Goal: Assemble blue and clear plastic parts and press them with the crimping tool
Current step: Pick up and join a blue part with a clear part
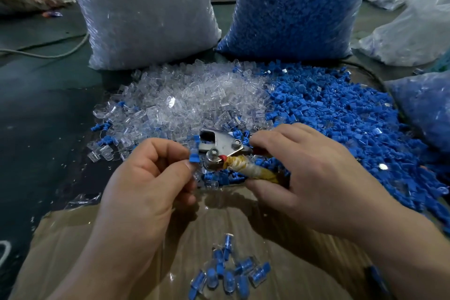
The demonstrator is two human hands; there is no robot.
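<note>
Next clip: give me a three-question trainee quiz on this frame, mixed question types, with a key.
1. True or false: the left hand pinches a blue part.
2. Which hand holds the crimping tool by its taped handle? A: left hand. B: right hand.
3. Fill in: the assembled pieces nearest the camera lie on ___.
Key: 1 true; 2 B; 3 cardboard.

Open to the left over bare floor (43,109), crossed only by a cable (60,52) farther back. Blocked ahead by heaped clear parts (185,100) and blue parts (341,117), walled behind by a clear-filled bag (146,12) and a blue-filled bag (297,7). Hemmed on the right by a third bag (423,109). Passable nearby over cardboard (73,238), around a cluster of finished pieces (231,273).
</note>
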